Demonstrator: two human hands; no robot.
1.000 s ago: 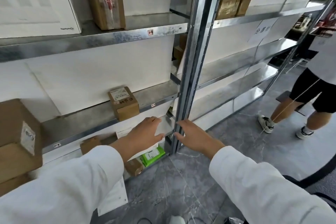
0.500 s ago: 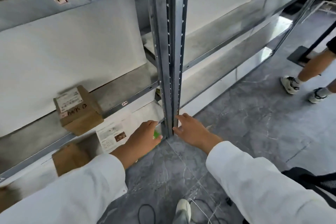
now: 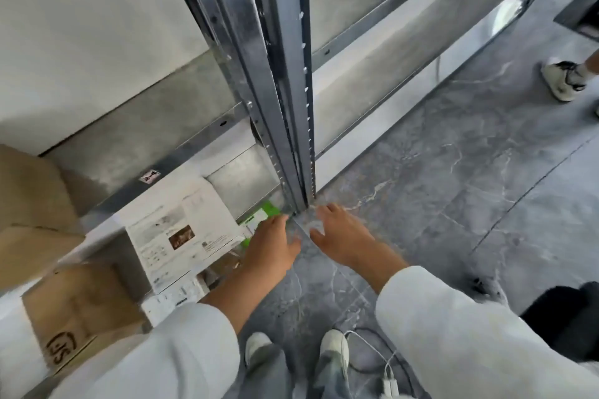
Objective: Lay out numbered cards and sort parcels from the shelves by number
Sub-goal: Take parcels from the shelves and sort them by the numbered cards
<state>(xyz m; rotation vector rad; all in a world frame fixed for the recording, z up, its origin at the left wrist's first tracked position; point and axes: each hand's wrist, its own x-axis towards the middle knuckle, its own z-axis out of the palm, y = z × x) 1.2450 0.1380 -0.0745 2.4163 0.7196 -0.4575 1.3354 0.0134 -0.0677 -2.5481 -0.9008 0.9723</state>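
Green parcel lies on the bottom shelf by the steel upright; my left hand sits straight-fingered at its edge, my right hand hangs spread over the floor, both hands holding nothing

The upright stands at 12 o'clock between the hands, left and right. At 10 o'clock a white box crowds the bay under a low beam, leaving a narrow gap by the upright where a green packet lies. From 1 to 4 o'clock the floor lies open.
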